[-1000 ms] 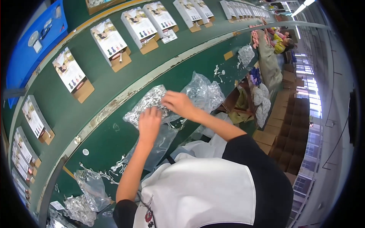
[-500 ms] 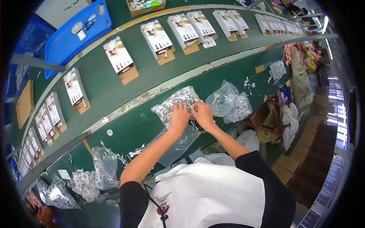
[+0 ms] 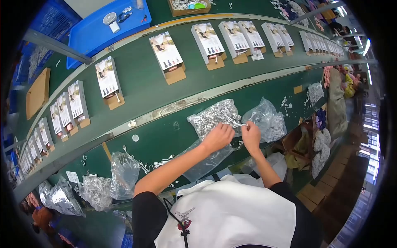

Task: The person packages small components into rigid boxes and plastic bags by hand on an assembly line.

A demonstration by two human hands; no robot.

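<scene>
Over the green bench, a short white cable (image 3: 240,125) stretches between my two hands. My left hand (image 3: 220,135) has its fingers closed on one end, beside an open clear bag of bundled white cables (image 3: 213,118). Pinched in my right hand (image 3: 251,135) is the cable's other end. Just beyond that hand lies a crumpled clear plastic bag (image 3: 269,120) with pale contents I cannot make out. A flat, empty-looking plastic sheet or bag (image 3: 209,161) spreads below my left forearm.
Across the bench, a green conveyor (image 3: 136,89) carries several open printed boxes (image 3: 165,51). Behind it stands a blue tray (image 3: 84,39) with a small white fan (image 3: 110,18). Loose white cables (image 3: 161,162) and more filled bags (image 3: 95,191) lie at the left.
My hands have moved apart from over the bag, and the white cable now shows stretched between them. The whole view has shifted, with the boxes appearing farther right.
</scene>
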